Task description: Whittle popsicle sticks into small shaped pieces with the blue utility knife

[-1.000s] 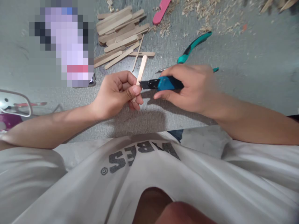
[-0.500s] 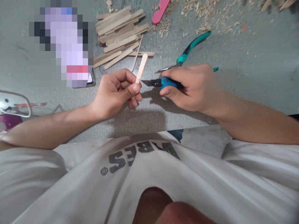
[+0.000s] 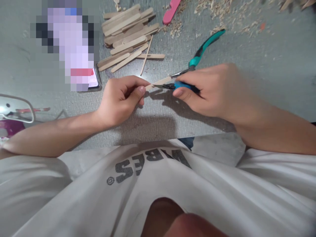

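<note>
My left hand is closed in a pinch on a pale wooden craft stick, which now lies nearly flat and points right. My right hand is closed round a blue and black utility knife. The knife's blade tip rests against the stick just right of my left thumb. Both hands hover over the grey table near its front edge. Most of the knife's handle is hidden inside my right fist.
A heap of wooden sticks lies behind my left hand. Teal-handled pliers lie behind my right hand. A pink stick and wood shavings are at the back. A phone sits left of my hands.
The stick has tilted from upright to nearly flat, pointing right. My right hand moved up and slightly left, and the blade now lies along the stick.
</note>
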